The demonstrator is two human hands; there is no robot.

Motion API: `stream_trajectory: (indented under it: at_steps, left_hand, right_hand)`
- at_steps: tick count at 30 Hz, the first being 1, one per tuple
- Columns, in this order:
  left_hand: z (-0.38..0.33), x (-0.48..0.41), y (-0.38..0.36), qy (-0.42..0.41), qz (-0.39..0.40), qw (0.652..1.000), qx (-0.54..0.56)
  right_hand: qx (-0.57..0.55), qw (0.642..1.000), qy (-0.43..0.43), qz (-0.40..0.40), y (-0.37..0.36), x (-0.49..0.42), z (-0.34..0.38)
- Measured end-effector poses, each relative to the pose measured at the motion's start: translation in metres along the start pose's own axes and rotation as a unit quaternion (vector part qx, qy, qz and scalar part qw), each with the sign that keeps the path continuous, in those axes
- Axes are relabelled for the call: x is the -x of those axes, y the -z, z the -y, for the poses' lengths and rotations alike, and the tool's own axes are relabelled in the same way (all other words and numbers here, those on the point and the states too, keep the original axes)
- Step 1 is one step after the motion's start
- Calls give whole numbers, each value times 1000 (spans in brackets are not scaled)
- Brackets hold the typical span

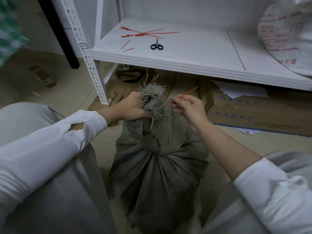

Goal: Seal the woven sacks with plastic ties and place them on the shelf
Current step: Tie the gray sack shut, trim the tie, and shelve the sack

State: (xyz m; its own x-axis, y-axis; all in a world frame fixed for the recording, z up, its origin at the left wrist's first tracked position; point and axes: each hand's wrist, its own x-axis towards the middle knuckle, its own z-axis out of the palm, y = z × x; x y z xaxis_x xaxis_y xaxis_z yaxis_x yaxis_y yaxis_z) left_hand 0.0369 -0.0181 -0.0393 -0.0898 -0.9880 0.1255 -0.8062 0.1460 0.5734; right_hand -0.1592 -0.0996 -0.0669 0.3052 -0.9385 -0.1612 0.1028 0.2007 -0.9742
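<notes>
Sealing was the step in hand. The grey woven sack (157, 174) stood on the floor, near side of the shelf (185, 65). The left hand (133, 107) clenched its gathered neck. The right hand (190, 107) pinched a red plastic tie (189, 92) beside it. Next requirement, as judged: loop the tie round the neck and cinch.

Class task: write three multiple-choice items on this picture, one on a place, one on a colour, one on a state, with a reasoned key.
1. Where are the scissors? A in the right hand; B on the white shelf; C atop the woven sack.
2. The plastic tie is: A blue; B white; C red.
3. The left hand is: A open; B gripping the sack's neck; C holding scissors.
Key: 1 B, they lie on the shelf board; 2 C, a red strip pinched by the right hand; 3 B, fingers curl round the gathered neck.
</notes>
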Motion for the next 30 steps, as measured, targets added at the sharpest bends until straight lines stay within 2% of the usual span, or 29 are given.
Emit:
stream_trajectory:
  at_steps: [4,9,12,15,16,22,25,28,30]
  left_hand:
    - [-3,4,0,0,10,1000,1]
    - [-5,5,1,10,16,999,44]
    - [-2,4,3,9,0,999,43]
    - [1,3,6,-2,-6,1000,27]
    - [0,3,7,-12,-7,1000,25]
    - [-6,7,8,-42,-24,997,65]
    - [-5,7,7,-48,-24,995,82]
    - [-4,7,8,-46,-17,995,84]
    - [-4,6,9,-43,-2,996,77]
  right_hand:
    - [70,995,-6,72,-18,13,-16]
    - [75,994,12,74,-25,10,-19]
    - [38,999,-13,-1,-16,-2,-24]
    - [72,988,-11,-134,-1,-10,-33]
    - [92,985,-10,-147,2,-12,-37]
    - [131,991,-24,-3,-12,1,-57]
    - [79,996,-13,-40,-22,4,-57]
    - [-39,996,-33,-73,-19,-4,-41]
    - [-23,998,-36,-52,-13,-10,-37]
